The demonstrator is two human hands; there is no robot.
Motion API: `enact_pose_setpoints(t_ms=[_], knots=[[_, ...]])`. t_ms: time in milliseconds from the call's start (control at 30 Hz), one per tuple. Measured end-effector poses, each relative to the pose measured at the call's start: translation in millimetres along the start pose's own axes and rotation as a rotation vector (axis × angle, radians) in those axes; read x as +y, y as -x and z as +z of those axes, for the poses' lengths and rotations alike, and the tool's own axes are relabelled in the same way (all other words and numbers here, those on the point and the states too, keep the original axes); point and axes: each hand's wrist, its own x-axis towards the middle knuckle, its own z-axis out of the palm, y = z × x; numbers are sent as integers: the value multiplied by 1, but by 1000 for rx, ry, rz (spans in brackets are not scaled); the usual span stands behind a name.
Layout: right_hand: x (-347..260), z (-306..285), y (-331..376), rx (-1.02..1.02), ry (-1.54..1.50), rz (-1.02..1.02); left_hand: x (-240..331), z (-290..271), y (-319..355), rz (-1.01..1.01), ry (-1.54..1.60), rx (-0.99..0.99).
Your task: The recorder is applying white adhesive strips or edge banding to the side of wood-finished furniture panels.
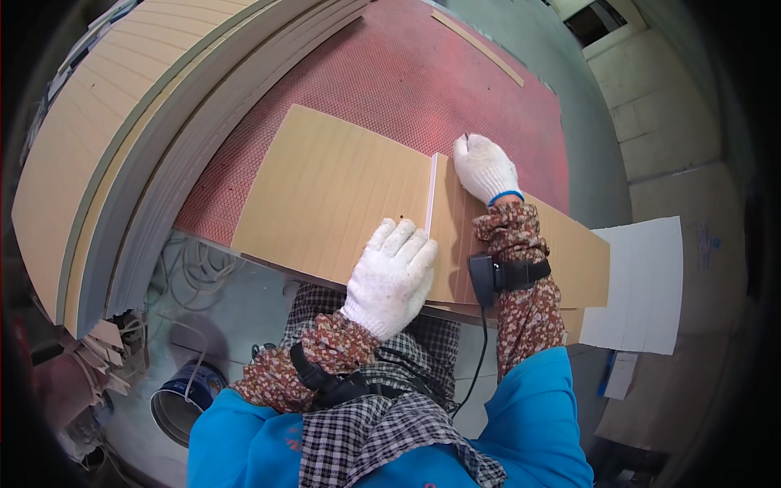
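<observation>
My left hand point(390, 276), in a white knitted glove, lies flat with its fingers stretched out. It rests at the near edge of a light wood-grain board point(325, 179), beside a narrow pale edge point(429, 195) where a second wood-grain board point(561, 252) begins on the right. Over the far edge of that second board, my right hand point(486, 168) is curled closed in a matching glove with a blue cuff. A tiny dark bit shows at its fingertips, too small to name. A small dark spot sits on the left board near my left fingertips.
Tall stacked panels point(122, 146) stand on the left. Red mesh point(390, 81) covers the worktop, with a thin wooden strip point(480, 49) at the far side. A white sheet point(634, 285) juts out at right. On the floor are a bucket point(167, 415) and coiled cable point(195, 268).
</observation>
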Motion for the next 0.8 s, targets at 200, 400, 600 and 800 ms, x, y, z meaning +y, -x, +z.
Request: enact_pose_setpoints(t_ms=[200, 400, 600, 800], knots=[[-10, 5, 39, 8, 24, 26, -2, 4, 0, 15, 12, 22], [-31, 1, 152, 73, -16, 48, -3, 8, 3, 27, 9, 77], [-55, -6, 244, 99, -68, 90, -4, 6, 2, 35, 57, 64], [-64, -12, 268, 123, -149, 137, -5, 4, 2, 32, 86, 31]])
